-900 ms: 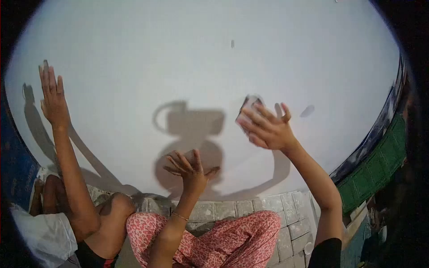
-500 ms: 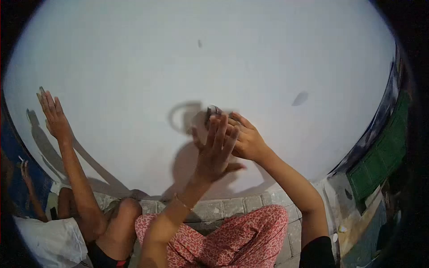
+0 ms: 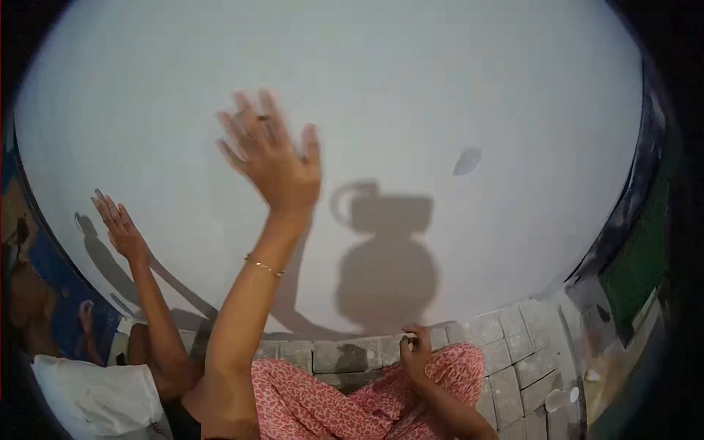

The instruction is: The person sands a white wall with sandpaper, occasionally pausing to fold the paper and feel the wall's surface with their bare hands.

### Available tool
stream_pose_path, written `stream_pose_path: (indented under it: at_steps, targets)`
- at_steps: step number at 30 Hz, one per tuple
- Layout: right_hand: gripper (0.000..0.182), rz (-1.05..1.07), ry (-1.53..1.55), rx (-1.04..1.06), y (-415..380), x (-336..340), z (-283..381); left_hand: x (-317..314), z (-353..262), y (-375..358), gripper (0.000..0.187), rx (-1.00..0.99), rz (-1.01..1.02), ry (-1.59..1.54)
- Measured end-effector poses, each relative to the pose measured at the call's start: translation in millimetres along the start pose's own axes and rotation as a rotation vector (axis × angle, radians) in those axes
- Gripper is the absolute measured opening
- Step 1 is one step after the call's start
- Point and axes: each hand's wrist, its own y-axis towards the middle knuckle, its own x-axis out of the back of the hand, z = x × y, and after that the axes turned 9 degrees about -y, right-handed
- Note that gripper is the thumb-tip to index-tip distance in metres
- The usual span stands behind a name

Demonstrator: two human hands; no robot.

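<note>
My left hand is raised in front of the pale wall, fingers spread and blurred, its back towards me. A small dark band shows among its fingers. A thin bracelet circles the wrist. Down by my right knee, my right hand has its fingers curled together. A small whitish bit shows at its fingertips, too small to name. Patterned pink-red trousers cover my crossed legs.
To the left sits another person in a white shirt, one hand raised at the wall. A grey leaf-shaped mark and my shadow show on the wall. Paving blocks line its foot. Something green stands right.
My hands were close together before the wall; now they are apart. The left has moved up and left, the right down to my knee. The view has shifted slightly.
</note>
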Motion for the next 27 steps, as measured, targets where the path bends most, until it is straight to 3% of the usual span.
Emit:
stream_pose_path:
  at_steps: [4, 6, 7, 8, 11, 13, 14, 16, 17, 20, 21, 24, 25, 27]
  targets:
    - [0.023, 0.167, 0.041, -0.106, -31.7, -21.4, -27.9, -8.2, -39.5, -13.9, 0.058, -0.679, 0.360, -0.132]
    - [0.022, 0.235, 0.040, -0.088, -29.7, -15.8, -36.1, -7.2, -28.0, -2.0, 0.061, -0.551, 0.353, -0.106]
    - [0.020, 0.214, 0.052, -0.080, -31.8, -18.6, -33.1, -4.6, -20.8, 15.9, 0.062, -0.128, 0.077, -0.056]
    - [0.019, 0.207, 0.060, -0.069, -35.0, -20.1, -29.8, -15.4, -11.8, 14.4, 0.063, -0.026, -0.104, -0.091]
    - [0.019, 0.164, 0.124, -0.180, -36.1, -22.4, -38.3, -13.4, -26.0, -12.5, 0.061, -0.127, -0.002, -0.139]
    - [0.020, 0.144, 0.182, -0.290, -33.4, -29.4, -53.8, -8.2, -28.2, -33.2, 0.066, -0.618, 0.346, -0.073]
    - [0.020, 0.154, 0.176, -0.289, -35.2, -27.6, -61.2, -7.7, -20.0, -33.9, 0.066, -0.608, 0.348, -0.066]
    - [0.019, 0.201, 0.293, -0.418, -33.4, -25.0, -57.5, 0.0, -3.4, -17.0, 0.065, -0.288, 0.258, -0.007]
    - [0.019, 0.197, 0.302, -0.425, -30.6, -24.0, -55.2, -6.8, 4.3, -11.1, 0.064, -0.121, 0.067, -0.057]
    - [0.017, 0.220, 0.224, -0.397, -38.9, -16.6, -47.7, -10.4, -8.5, -23.7, 0.064, -0.205, 0.125, -0.145]
    - [0.017, 0.208, 0.246, -0.465, -40.6, -17.4, -49.5, -3.1, -11.7, -27.1, 0.068, -0.471, 0.366, -0.039]
    - [0.017, 0.216, 0.244, -0.473, -30.6, -18.0, -58.3, 4.5, 2.9, -6.2, 0.068, -0.366, 0.278, 0.014]
    - [0.017, 0.208, 0.266, -0.458, -30.8, -18.5, -61.0, 0.4, 15.3, 0.2, 0.067, -0.152, 0.121, -0.022]
    - [0.018, 0.212, 0.251, -0.437, -36.5, -17.5, -56.4, -2.6, 12.3, -6.1, 0.067, -0.173, 0.089, -0.052]
